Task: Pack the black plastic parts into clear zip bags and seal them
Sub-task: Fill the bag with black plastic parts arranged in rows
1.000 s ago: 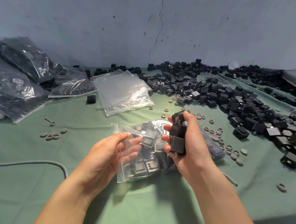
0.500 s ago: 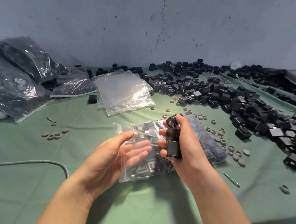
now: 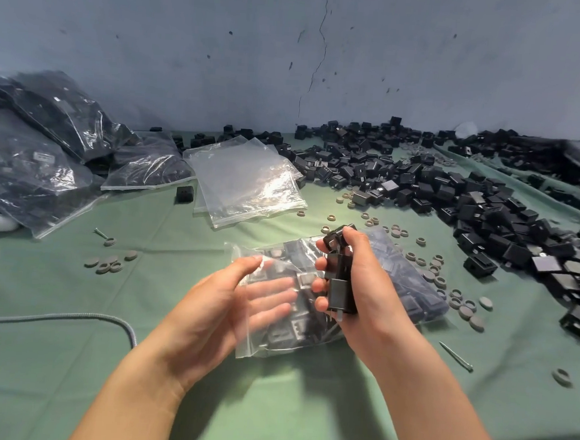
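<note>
A clear zip bag point(image 3: 410, 290), partly filled with black plastic parts, lies on the green cloth in front of me with its mouth toward me. My left hand point(image 3: 213, 310) holds the bag's upper film: the fingers reach inside the mouth and show through the plastic, and the thumb lies on top. My right hand point(image 3: 372, 294) grips an upright stack of black parts point(image 3: 340, 287) just above the bag's mouth. A big pile of loose black parts point(image 3: 455, 197) covers the table to the right and at the back.
Empty zip bags point(image 3: 247, 179) are stacked at centre back, and filled bags point(image 3: 28, 167) are heaped at the left. Grey rings point(image 3: 433, 264) are scattered around the bag. A grey cable point(image 3: 69, 316) runs in from the left. A screw point(image 3: 454, 355) lies at the right.
My right hand has turned the stack of parts more upright and brought it nearer the bag's mouth. My left hand has lifted the upper film, opening the bag wider.
</note>
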`<state>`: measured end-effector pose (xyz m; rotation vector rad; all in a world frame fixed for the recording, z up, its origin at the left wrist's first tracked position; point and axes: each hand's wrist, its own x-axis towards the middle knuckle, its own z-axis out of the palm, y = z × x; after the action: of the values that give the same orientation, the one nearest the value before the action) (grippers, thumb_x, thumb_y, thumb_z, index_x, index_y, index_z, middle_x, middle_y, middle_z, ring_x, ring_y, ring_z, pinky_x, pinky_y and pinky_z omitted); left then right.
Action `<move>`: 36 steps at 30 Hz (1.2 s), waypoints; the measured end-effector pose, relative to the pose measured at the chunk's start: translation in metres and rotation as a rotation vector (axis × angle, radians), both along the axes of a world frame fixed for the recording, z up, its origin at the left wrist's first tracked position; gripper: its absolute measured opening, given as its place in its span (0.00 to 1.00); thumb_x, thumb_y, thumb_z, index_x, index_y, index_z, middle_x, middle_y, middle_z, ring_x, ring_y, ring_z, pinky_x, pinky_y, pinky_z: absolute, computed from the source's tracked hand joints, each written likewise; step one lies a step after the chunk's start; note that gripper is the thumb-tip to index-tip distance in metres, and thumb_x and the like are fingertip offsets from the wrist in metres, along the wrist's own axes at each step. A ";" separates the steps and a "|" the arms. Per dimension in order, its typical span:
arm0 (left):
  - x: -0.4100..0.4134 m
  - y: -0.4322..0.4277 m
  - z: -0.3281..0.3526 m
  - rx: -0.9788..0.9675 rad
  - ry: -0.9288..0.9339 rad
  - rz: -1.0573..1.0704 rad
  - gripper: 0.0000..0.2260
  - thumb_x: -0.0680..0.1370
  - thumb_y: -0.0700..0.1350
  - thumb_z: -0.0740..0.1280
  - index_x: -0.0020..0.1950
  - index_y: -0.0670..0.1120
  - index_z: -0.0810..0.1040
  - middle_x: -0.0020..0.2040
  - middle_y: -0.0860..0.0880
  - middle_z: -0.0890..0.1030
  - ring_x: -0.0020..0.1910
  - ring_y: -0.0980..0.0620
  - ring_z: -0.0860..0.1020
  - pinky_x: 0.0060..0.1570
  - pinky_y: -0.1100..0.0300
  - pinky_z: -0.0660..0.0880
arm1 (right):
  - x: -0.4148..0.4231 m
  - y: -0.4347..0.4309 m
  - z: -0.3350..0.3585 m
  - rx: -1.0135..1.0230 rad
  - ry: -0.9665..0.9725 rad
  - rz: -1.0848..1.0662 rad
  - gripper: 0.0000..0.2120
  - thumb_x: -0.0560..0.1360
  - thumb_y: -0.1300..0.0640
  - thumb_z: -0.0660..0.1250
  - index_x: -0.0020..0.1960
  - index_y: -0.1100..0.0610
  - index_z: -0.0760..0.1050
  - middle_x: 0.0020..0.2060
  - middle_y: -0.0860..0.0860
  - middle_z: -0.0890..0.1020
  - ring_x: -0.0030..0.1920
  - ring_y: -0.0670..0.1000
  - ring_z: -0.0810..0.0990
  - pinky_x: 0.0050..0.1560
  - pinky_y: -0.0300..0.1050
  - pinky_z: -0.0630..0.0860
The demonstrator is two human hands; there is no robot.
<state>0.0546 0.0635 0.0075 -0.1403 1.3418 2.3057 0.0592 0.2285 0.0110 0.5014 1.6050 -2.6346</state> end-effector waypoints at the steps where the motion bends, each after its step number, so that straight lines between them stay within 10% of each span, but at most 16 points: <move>1: -0.001 -0.001 0.001 -0.067 0.027 0.086 0.12 0.80 0.45 0.65 0.60 0.39 0.75 0.53 0.34 0.83 0.51 0.40 0.84 0.51 0.51 0.81 | 0.000 0.000 0.000 0.002 0.008 0.021 0.19 0.81 0.42 0.61 0.52 0.57 0.79 0.30 0.48 0.77 0.24 0.47 0.72 0.19 0.39 0.66; 7: 0.003 -0.008 -0.008 -0.850 0.631 0.678 0.08 0.82 0.50 0.62 0.61 0.55 0.75 0.48 0.57 0.81 0.45 0.61 0.79 0.45 0.69 0.74 | 0.004 0.000 0.001 0.193 0.146 0.215 0.24 0.78 0.37 0.63 0.51 0.56 0.83 0.31 0.48 0.78 0.25 0.47 0.74 0.20 0.38 0.68; 14: 0.022 0.008 -0.007 -0.854 1.088 0.307 0.17 0.76 0.51 0.68 0.65 0.61 0.72 0.57 0.59 0.79 0.56 0.56 0.79 0.51 0.69 0.73 | 0.011 -0.016 0.006 0.327 0.338 0.388 0.20 0.74 0.36 0.67 0.50 0.53 0.81 0.29 0.47 0.77 0.24 0.47 0.72 0.20 0.38 0.69; 21: 0.014 -0.010 -0.002 -0.663 0.874 0.427 0.10 0.79 0.56 0.66 0.61 0.63 0.76 0.50 0.54 0.84 0.47 0.54 0.84 0.49 0.56 0.78 | 0.012 -0.011 0.005 0.339 0.297 0.315 0.18 0.77 0.36 0.64 0.48 0.51 0.80 0.31 0.45 0.76 0.25 0.47 0.72 0.21 0.38 0.69; 27: -0.002 -0.043 -0.026 -0.985 0.584 0.517 0.13 0.78 0.40 0.65 0.55 0.58 0.77 0.44 0.59 0.81 0.42 0.65 0.78 0.41 0.58 0.72 | 0.004 0.023 0.010 0.167 0.158 -0.151 0.13 0.82 0.48 0.61 0.51 0.57 0.78 0.28 0.45 0.75 0.25 0.44 0.71 0.20 0.39 0.68; 36: -0.013 -0.014 -0.037 -0.659 0.337 0.369 0.03 0.81 0.46 0.64 0.54 0.52 0.73 0.37 0.49 0.85 0.30 0.55 0.80 0.34 0.58 0.75 | -0.001 0.035 0.011 0.087 0.082 -0.326 0.10 0.81 0.51 0.62 0.48 0.57 0.77 0.31 0.49 0.74 0.23 0.46 0.71 0.20 0.40 0.67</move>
<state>0.0421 0.0497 -0.0293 -0.2300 2.3911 2.1266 0.0584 0.2636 0.0218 0.7254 1.8074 -2.8558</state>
